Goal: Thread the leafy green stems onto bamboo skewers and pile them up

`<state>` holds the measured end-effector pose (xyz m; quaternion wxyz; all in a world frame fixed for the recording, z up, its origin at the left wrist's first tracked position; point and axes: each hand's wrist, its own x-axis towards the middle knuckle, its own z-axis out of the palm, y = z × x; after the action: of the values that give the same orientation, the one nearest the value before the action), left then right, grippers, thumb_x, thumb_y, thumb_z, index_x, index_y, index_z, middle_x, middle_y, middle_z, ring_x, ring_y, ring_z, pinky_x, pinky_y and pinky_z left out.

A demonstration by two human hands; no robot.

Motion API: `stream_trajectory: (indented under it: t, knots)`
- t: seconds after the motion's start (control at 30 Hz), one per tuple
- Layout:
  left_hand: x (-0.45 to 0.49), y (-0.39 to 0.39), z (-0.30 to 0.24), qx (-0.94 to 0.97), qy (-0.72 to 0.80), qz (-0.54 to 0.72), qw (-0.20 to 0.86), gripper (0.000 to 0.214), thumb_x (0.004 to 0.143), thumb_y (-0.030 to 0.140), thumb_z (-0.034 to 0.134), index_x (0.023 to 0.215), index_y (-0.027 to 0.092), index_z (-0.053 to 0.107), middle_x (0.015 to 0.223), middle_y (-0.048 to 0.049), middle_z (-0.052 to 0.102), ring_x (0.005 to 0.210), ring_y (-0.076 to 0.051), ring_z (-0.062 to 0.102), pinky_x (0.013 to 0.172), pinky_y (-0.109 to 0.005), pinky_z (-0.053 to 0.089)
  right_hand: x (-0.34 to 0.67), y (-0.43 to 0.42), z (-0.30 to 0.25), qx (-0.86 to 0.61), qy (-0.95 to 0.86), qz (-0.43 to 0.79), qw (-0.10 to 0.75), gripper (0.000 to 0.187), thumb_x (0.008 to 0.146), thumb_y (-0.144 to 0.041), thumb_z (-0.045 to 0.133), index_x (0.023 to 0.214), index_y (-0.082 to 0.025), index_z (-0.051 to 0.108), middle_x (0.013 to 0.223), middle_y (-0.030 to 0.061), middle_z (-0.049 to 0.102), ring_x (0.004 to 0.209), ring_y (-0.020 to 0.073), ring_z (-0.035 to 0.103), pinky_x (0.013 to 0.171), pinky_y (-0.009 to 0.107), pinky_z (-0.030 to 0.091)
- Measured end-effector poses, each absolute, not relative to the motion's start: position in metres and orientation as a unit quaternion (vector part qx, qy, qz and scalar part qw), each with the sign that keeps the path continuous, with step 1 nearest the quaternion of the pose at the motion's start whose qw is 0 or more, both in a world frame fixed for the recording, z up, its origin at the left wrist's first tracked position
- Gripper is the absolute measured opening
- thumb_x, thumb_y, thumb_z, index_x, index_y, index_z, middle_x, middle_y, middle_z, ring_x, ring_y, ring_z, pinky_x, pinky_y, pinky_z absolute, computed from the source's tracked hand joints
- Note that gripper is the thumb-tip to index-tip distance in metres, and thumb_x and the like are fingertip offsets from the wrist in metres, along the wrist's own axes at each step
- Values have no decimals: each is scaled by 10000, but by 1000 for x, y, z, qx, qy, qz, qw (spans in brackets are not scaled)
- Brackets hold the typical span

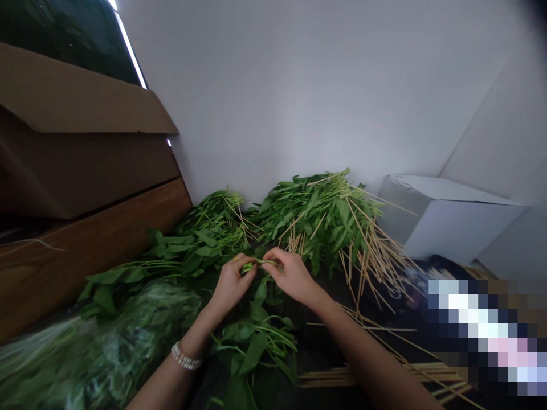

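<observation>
Between my two hands runs a thin green stem [260, 261], pinched at both ends by thumbs and fingertips. My left hand [233, 280] grips its left end, and a beaded bracelet [185, 356] circles that wrist. On the other end, my right hand [294, 276] is closed in the same way. Leaves [261, 291] hang just below the fingers. Nearer to me lies a loose cluster of leafy greens [256, 341]. Behind the hands rises a large heap of leafy greens [311, 208] with thin wooden sticks [376, 256] poking out.
Another heap of greens [205, 239] lies to the left, with a clear plastic bag of greens [115, 336] before it. More sticks [329, 377] rest at front right. A cardboard box [85, 159] stands on the left, a white box [461, 213] on the right, against a white wall [320, 85].
</observation>
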<state>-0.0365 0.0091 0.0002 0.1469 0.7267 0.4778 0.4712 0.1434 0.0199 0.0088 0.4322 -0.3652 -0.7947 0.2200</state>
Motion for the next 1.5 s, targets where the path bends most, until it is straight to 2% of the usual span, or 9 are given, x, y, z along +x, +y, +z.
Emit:
stream_trajectory:
  t: [0.17,0.27,0.57,0.7,0.8,0.93,1.1,1.27,1.5]
  knots:
    - [-37,6,3,709,513,476,86,111,699,142,638,725,225,706,688,-14,596,676,-178,557,679,-266,391,145,17,15,-417,-822,83,379,116,899,-269,583,888,-218,686,883,36,712,890,200,613,858,313,393]
    - [-39,6,4,683,530,493,97,100,676,144,618,675,217,685,679,-7,588,669,-174,542,670,-262,391,142,15,16,-440,-819,68,362,148,903,-272,573,849,-227,703,859,37,719,886,210,612,864,329,386]
    - [-46,15,2,553,570,576,195,151,698,288,543,679,171,637,629,7,585,621,-153,513,603,-252,390,126,24,15,-461,-716,306,427,151,831,-235,575,749,-217,701,620,-17,689,576,140,610,601,234,428]
    - [-71,25,6,450,593,651,148,149,721,286,487,700,183,593,604,24,537,602,-145,501,580,-240,409,141,34,13,-486,-648,373,452,150,795,-233,583,682,-181,668,572,-10,658,542,132,574,571,231,419]
    - [-86,30,11,451,588,667,77,156,763,289,467,724,193,583,720,-1,580,744,-169,557,706,-266,457,156,40,12,-477,-583,460,470,148,766,-233,590,638,-175,636,535,-19,616,540,128,561,592,238,437]
    - [-80,24,13,555,552,622,-6,178,837,295,446,755,200,573,919,-36,618,949,-188,571,882,-301,431,161,40,12,-467,-557,510,460,162,757,-270,592,650,-162,648,526,-22,588,522,122,547,568,243,435]
    - [-56,6,11,639,564,523,-9,178,904,322,443,845,203,562,688,26,598,620,-142,558,639,-251,443,154,36,9,-462,-560,517,454,145,749,-247,599,650,-157,652,505,-36,552,500,108,512,526,225,392]
    - [-42,4,1,788,444,418,-87,134,895,279,544,967,196,621,899,-38,705,825,-174,653,781,-288,483,146,35,1,-468,-614,467,430,146,761,-245,608,641,-169,642,505,-33,561,499,116,521,505,224,363]
    - [-44,12,-11,838,422,311,-155,184,911,245,534,1047,193,646,872,-55,711,817,-197,663,770,-319,497,139,33,-3,-447,-627,494,403,164,803,-228,579,653,-180,622,529,-32,579,524,121,542,544,224,408]
